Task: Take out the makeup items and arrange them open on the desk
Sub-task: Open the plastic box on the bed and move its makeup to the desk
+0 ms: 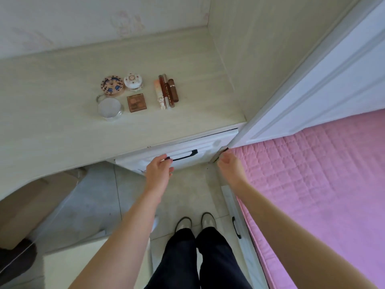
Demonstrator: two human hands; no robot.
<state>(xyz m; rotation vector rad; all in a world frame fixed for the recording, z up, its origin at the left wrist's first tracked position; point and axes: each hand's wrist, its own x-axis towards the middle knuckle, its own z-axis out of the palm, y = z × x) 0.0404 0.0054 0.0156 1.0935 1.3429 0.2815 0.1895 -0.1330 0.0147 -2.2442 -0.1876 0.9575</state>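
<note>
Several makeup items lie grouped on the pale desk point(52, 105): a round patterned compact point(112, 84), a white ornate jar point(133, 80), a square brown palette point(136, 102), a clear glass container point(109, 109) and a row of slim tubes point(166, 91) lying side by side. All sit well beyond both hands. Left hand point(159, 168) curls its fingers on the black drawer handle point(183, 156). Right hand point(228, 163), loosely curled, pinches a small dark object at the bed edge point(312, 163); what that object is cannot be told.
</note>
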